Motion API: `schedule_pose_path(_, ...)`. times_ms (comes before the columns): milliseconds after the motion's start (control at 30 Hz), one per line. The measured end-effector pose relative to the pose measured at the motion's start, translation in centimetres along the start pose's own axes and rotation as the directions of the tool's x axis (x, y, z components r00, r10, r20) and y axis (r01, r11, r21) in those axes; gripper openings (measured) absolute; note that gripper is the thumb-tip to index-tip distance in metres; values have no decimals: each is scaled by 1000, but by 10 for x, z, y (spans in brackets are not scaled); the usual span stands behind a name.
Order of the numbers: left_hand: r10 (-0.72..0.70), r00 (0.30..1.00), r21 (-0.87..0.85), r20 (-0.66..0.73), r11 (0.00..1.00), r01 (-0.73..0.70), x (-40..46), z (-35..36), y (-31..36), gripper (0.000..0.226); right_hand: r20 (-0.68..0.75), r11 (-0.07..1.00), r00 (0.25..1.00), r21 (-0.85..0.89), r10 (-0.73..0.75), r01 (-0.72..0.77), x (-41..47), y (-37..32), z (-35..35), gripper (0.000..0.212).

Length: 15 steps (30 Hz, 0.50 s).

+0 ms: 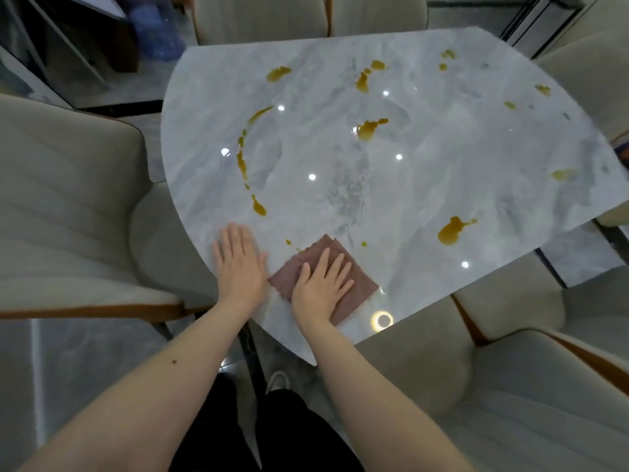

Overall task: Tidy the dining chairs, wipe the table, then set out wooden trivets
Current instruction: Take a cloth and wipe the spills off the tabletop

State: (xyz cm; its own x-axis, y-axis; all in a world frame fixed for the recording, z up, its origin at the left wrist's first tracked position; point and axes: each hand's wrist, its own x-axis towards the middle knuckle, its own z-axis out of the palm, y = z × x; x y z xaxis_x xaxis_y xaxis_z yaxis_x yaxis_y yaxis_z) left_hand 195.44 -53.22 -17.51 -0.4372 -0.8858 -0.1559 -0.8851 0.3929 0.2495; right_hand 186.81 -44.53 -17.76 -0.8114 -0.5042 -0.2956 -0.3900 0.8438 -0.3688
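Cloth [343, 277], a folded brownish-pink square, lies flat on the near edge of the grey marble-patterned table [442, 165], close to the rounded corner where the person stands. The right hand [321, 287] presses down on it with straight, slightly spread fingers, palm flat, nothing curled or pinched. Just beside it, the left hand [240, 264] rests flat on the bare tabletop, fingers straight and close together, holding nothing and seemingly bracing.

Amber-brown spills [452, 229] dot the surface: a few small drops sit just past the cloth's far corner, a curved trail [242, 165] runs up the left side, a blot [369, 128] lies near the middle, and more are scattered toward the far and right edges. Beige upholstered chairs [68, 206] stand round the table, drawn in close. No wooden trivets are in view.

Wiping looks to be the step in hand, and only just begun, since nearly every spill remains wet and whole. The next move likely calls for pushing the cloth forward under firm, even pressure through the nearest drops, then working outward to the larger puddles, refolding as it soaks so the liquid lifts rather than smears across the glossy top.
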Motion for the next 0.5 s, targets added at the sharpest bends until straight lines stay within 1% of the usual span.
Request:
schedule_pose_path(100,-20,999,-9,-41,1000,20,25,-1,-20,63,-74,998,997,-60,17,-21,9,-5,7,60)
schedule_pose_path(233,-47,998,3,-34,999,47,58,-4,-36,67,-154,990,987,-126,49,-69,22,-18,16,60)
schedule_pose_path(300,-34,999,-4,-42,999,34,64,-1,-37,67,-170,986,984,-148,47,-73,32,-24,18,60)
schedule_pose_path(400,-24,998,-2,-63,1000,24,68,5,-42,64,-156,980,987,-189,37,-66,50,-45,28,59)
schedule_pose_path(500,-20,997,19,-76,1000,22,70,5,-44,65,-182,979,983,-203,-13,-25,58,-65,35,70)
